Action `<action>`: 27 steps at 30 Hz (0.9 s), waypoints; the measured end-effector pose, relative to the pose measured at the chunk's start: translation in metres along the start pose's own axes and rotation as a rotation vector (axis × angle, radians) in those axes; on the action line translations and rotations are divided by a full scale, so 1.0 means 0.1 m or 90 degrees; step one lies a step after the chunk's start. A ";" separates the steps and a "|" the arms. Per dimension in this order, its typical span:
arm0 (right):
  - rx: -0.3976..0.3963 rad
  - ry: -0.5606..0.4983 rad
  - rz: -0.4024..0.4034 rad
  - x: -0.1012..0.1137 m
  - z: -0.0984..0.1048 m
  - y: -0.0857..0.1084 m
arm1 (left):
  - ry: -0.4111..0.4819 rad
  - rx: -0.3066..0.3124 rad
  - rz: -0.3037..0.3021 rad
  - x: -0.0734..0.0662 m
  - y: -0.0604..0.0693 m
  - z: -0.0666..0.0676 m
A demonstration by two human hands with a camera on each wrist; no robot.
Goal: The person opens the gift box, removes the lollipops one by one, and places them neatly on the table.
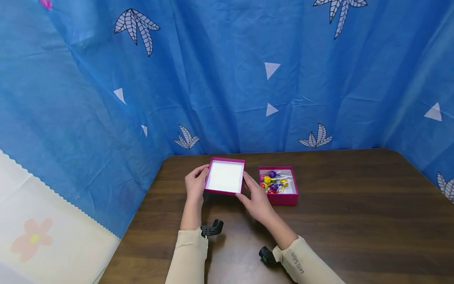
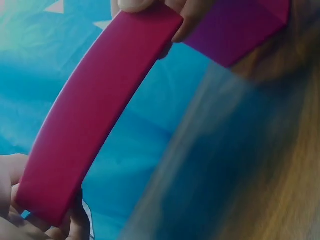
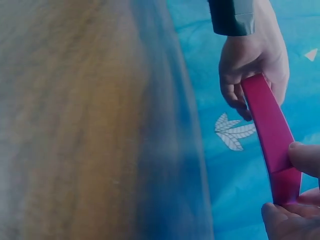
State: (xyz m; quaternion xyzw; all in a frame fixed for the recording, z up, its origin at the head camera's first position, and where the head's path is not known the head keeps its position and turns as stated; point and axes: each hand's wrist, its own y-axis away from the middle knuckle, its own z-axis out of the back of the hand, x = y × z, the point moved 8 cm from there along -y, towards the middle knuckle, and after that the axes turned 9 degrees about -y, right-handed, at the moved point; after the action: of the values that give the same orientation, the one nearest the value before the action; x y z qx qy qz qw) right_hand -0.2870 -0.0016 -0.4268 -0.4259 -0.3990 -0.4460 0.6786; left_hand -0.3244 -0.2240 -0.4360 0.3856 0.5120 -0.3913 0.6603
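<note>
A square magenta box lid [image 1: 225, 176] with a white inside is held up above the table, its inside facing the head camera. My left hand [image 1: 196, 184] grips its left edge. At the lower right corner my right hand [image 1: 258, 200] holds it between thumb and fingers. The left wrist view shows the lid's magenta side wall [image 2: 95, 115] stretched between both hands. Just right of the right hand stands an open magenta box [image 1: 285, 199] on the table. Several wrapped lollipops [image 1: 274, 181] in purple, yellow and red lie inside it, partly hidden by its front wall.
The dark brown wooden table [image 1: 354, 221] reaches back to a blue patterned curtain [image 1: 227, 79]. A pale cloth with a flower print [image 1: 33, 238] hangs on the left. Black wrist cameras [image 1: 213, 228] sit at both sleeves, low over the table.
</note>
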 end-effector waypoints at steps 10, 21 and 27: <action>0.025 0.022 -0.015 -0.18 -0.11 0.03 | -0.041 0.003 0.010 0.19 -0.08 -0.02; 0.093 0.073 -0.004 -0.36 -0.19 0.03 | -0.080 0.017 0.019 0.35 -0.13 0.00; 0.083 0.084 0.024 -0.38 -0.18 0.03 | -0.109 0.010 0.016 0.39 -0.15 0.00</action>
State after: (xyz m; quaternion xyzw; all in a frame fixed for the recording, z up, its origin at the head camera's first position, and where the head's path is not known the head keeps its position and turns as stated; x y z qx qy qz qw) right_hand -0.2917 -0.0078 -0.4684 -0.3576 -0.3734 -0.4334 0.7381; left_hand -0.3313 -0.2341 -0.4753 0.3621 0.4457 -0.4188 0.7035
